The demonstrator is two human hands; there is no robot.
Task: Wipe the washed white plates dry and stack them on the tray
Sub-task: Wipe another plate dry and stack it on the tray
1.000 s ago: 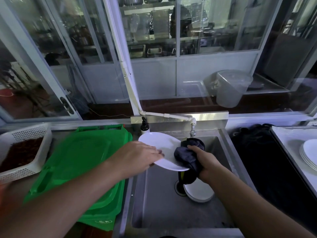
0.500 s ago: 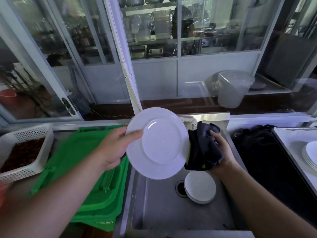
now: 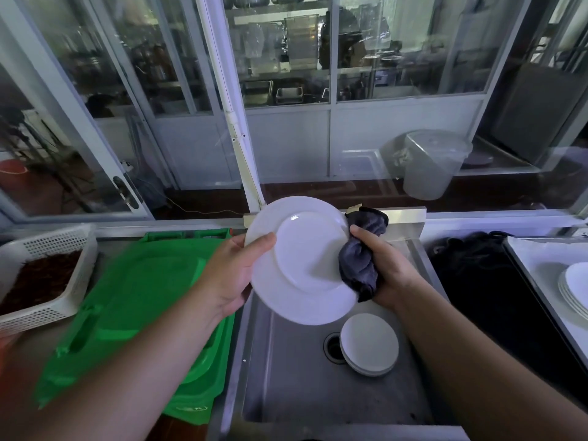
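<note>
A moment ago I held this plate (image 3: 302,259) flat; now I've tipped it up to face me above the sink (image 3: 302,393), so wiping is under way. My left hand (image 3: 234,275) pinches its left rim, thumb on the face. My right hand (image 3: 386,268), closed round the dark cloth (image 3: 361,256), presses its right edge. Below, wet plates (image 3: 369,343) wait; far right, dried plates (image 3: 574,289) sit stacked on the tray (image 3: 537,259).

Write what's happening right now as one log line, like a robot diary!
step: drying | left hand: holds white plate over sink | right hand: presses dark cloth on plate edge | sink: more plates waiting
</note>
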